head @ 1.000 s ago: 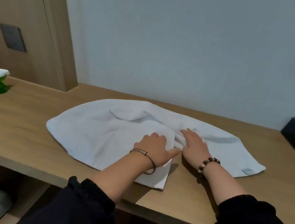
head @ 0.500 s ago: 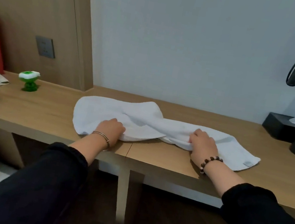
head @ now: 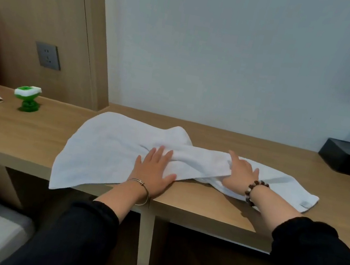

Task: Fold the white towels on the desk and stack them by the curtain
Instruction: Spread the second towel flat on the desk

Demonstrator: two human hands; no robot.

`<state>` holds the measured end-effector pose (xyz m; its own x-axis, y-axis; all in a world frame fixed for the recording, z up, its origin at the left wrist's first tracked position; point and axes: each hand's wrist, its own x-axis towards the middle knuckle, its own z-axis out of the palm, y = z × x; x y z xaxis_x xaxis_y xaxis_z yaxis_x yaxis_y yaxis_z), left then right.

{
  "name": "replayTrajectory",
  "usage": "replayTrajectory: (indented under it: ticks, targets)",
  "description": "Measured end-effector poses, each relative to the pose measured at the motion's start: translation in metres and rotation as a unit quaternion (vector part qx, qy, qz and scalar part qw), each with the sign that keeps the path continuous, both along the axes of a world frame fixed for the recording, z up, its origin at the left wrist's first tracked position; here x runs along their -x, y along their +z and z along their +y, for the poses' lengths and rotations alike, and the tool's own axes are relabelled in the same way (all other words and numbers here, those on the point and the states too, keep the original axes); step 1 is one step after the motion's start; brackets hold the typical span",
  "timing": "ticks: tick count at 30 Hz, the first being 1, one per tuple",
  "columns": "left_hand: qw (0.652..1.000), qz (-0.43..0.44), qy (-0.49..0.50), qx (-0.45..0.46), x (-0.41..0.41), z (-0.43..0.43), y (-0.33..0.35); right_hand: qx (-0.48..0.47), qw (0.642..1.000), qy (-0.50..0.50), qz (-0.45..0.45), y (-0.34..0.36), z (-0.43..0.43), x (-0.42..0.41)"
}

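White towel [head: 105, 150] lies rumpled on the surface [head: 204, 198]. Left hand [head: 153, 170] fingers flat, pressing it; right hand [head: 241, 174] fingers pinch a fold. Folding step underway; next probably needs smoothing and aligning edges.

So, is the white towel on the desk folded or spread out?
Half spread: the white towel lies bunched in the middle on the desk, one corner overhanging the front edge.
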<state>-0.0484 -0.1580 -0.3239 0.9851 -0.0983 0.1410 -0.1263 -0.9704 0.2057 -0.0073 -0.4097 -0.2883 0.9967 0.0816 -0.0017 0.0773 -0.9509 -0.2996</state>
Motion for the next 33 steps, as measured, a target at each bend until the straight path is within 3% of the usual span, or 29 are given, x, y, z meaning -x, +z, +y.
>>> replayTrajectory:
  ticks: [8, 10, 12, 14, 16, 20, 24, 28, 33]
  targets:
    - [1.0, -0.011, 0.01, -0.017, -0.01, 0.0, -0.01, 0.077, 0.993, 0.028, 0.086, 0.031, 0.004, -0.027]
    - [1.0, -0.018, 0.024, 0.004, -0.009, 0.0, -0.009, 0.144, 0.988, 0.006, -0.047, 0.036, 0.011, -0.028]
    - [0.998, -0.028, 0.059, 0.021, -0.007, 0.0, -0.007, 0.175, 0.954, -0.019, -0.241, 0.042, 0.014, -0.028]
    - [0.994, -0.043, 0.099, 0.034, -0.005, 0.0, -0.007, 0.188, 0.924, -0.016, -0.333, 0.05, 0.016, -0.025]
    - [0.99, -0.05, 0.124, 0.049, -0.004, 0.0, -0.006, 0.232, 0.931, 0.017, -0.279, 0.052, 0.019, -0.015]
    - [0.991, -0.062, 0.108, 0.049, -0.004, 0.0, -0.006, 0.221, 0.966, 0.131, 0.004, 0.04, 0.019, 0.016]
    - [0.998, -0.056, -0.006, 0.023, -0.004, -0.003, -0.004, 0.132, 0.981, 0.144, -0.009, 0.055, 0.016, 0.016]
    - [0.996, -0.033, -0.079, 0.004, -0.002, -0.002, -0.004, 0.03, 0.997, 0.05, -0.054, 0.063, -0.002, -0.012]
    - [0.996, -0.051, -0.063, 0.049, -0.002, -0.004, 0.0, 0.118, 0.981, 0.034, 0.149, 0.055, -0.02, -0.029]
